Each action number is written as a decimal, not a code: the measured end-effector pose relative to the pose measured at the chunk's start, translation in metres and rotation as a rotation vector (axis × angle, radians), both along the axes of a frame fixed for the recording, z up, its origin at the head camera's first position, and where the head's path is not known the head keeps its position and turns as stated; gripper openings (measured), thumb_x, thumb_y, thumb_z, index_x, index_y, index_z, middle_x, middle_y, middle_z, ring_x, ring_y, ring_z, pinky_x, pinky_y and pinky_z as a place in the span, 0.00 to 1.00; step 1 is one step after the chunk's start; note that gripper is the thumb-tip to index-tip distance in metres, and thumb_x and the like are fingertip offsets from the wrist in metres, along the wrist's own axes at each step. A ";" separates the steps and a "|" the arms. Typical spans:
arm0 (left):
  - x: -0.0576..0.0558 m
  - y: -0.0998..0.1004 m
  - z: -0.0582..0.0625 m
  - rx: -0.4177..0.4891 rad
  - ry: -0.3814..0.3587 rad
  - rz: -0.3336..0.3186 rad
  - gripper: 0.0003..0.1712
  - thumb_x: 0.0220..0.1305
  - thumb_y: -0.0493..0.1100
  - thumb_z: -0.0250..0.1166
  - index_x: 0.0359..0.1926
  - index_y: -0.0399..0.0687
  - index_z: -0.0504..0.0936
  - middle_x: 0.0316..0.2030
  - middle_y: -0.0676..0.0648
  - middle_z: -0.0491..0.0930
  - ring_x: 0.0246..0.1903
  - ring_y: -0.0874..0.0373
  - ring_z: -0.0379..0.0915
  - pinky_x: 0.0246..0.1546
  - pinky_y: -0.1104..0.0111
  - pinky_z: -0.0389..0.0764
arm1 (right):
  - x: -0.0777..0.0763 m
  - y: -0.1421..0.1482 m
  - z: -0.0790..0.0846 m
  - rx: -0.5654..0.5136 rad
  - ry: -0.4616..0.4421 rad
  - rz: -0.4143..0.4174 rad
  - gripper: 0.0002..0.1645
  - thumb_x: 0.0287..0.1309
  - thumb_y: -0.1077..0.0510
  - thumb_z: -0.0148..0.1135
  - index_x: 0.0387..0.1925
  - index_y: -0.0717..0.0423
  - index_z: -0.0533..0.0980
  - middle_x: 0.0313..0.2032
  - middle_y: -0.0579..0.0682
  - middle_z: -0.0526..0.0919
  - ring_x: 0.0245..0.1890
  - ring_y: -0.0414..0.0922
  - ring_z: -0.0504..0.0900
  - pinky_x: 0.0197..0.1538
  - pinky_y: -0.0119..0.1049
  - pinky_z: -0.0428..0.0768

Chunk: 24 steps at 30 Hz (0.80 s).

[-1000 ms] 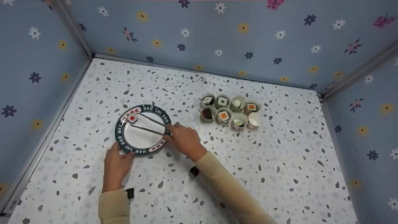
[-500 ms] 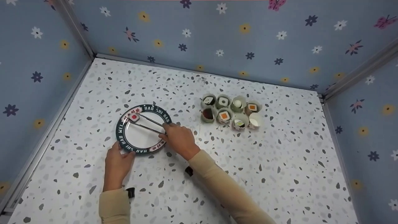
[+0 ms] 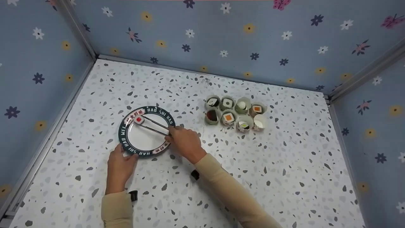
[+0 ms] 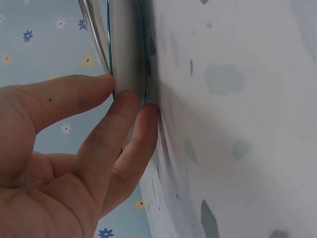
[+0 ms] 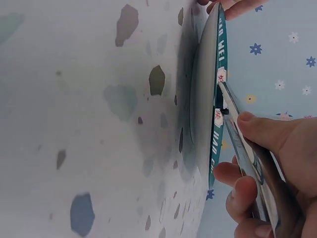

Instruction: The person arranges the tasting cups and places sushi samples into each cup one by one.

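Observation:
A round plate (image 3: 123, 136) with a dark green lettered rim lies on the speckled tabletop. My left hand (image 3: 118, 167) pinches its near-left edge; in the left wrist view the thumb is on the rim and the fingertips (image 4: 147, 116) are beneath it. My right hand (image 3: 186, 144) grips metal tongs (image 3: 155, 122) that reach across the plate from the right. At the tips of the tongs is a small white sushi roll (image 3: 138, 119) with a red centre, over the upper-left part of the plate. In the right wrist view, the tongs (image 5: 267, 183) lie between thumb and curled fingers.
Right of the plate, several small paper cups (image 3: 243, 109) stand in two rows, most with sushi pieces in them. The front-right cup (image 3: 259, 123) looks pale inside. Flower-patterned panels (image 3: 221, 38) bound the table (image 3: 300, 158) at the back and both sides.
The tongs, more widely spread a second ago, have narrowed about the sushi roll. The roll has shifted slightly right and inward from the rim. My left hand stays at the plate's edge.

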<state>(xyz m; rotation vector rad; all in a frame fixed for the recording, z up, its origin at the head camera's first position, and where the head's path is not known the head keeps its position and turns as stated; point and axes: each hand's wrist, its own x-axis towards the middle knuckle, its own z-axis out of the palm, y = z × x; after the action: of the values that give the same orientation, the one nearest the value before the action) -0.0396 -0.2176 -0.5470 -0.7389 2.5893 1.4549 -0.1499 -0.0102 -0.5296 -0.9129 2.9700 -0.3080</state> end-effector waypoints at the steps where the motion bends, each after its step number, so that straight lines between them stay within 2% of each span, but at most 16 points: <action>1: 0.000 0.000 0.000 0.000 0.000 0.000 0.43 0.68 0.39 0.61 0.74 0.25 0.50 0.64 0.23 0.61 0.55 0.35 0.73 0.61 0.48 0.68 | 0.000 0.004 0.001 -0.005 0.006 -0.002 0.20 0.68 0.40 0.59 0.49 0.47 0.81 0.35 0.48 0.84 0.27 0.48 0.83 0.24 0.42 0.79; 7: -0.001 0.002 0.001 -0.010 -0.002 0.002 0.43 0.67 0.38 0.61 0.74 0.25 0.51 0.64 0.23 0.62 0.54 0.35 0.74 0.61 0.48 0.68 | 0.004 0.038 0.011 -0.058 0.041 -0.023 0.23 0.67 0.40 0.60 0.55 0.46 0.80 0.36 0.47 0.86 0.25 0.48 0.82 0.22 0.42 0.78; 13: -0.001 0.002 0.001 -0.007 -0.018 0.001 0.44 0.68 0.39 0.61 0.74 0.25 0.49 0.64 0.24 0.61 0.55 0.36 0.73 0.61 0.48 0.68 | 0.013 0.083 0.025 -0.107 0.092 -0.077 0.19 0.65 0.41 0.64 0.51 0.46 0.82 0.30 0.45 0.83 0.19 0.47 0.78 0.18 0.42 0.74; 18: -0.001 0.001 0.002 0.003 -0.028 0.000 0.43 0.68 0.39 0.62 0.74 0.25 0.49 0.64 0.24 0.61 0.55 0.36 0.72 0.60 0.48 0.68 | 0.021 0.117 0.033 -0.128 0.145 -0.103 0.19 0.64 0.42 0.65 0.51 0.47 0.81 0.30 0.46 0.83 0.19 0.49 0.79 0.17 0.44 0.73; 24: -0.001 0.001 0.002 0.005 -0.031 -0.007 0.43 0.68 0.39 0.62 0.74 0.25 0.50 0.64 0.23 0.61 0.55 0.35 0.72 0.62 0.48 0.66 | 0.034 0.161 0.042 -0.157 0.163 -0.180 0.21 0.64 0.43 0.66 0.54 0.47 0.82 0.31 0.45 0.84 0.20 0.45 0.79 0.19 0.41 0.74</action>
<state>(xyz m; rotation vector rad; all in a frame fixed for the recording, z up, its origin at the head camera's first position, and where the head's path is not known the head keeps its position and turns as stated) -0.0403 -0.2166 -0.5453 -0.7456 2.5623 1.4355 -0.1163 0.1508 -0.4879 -0.7147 3.2252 -0.5007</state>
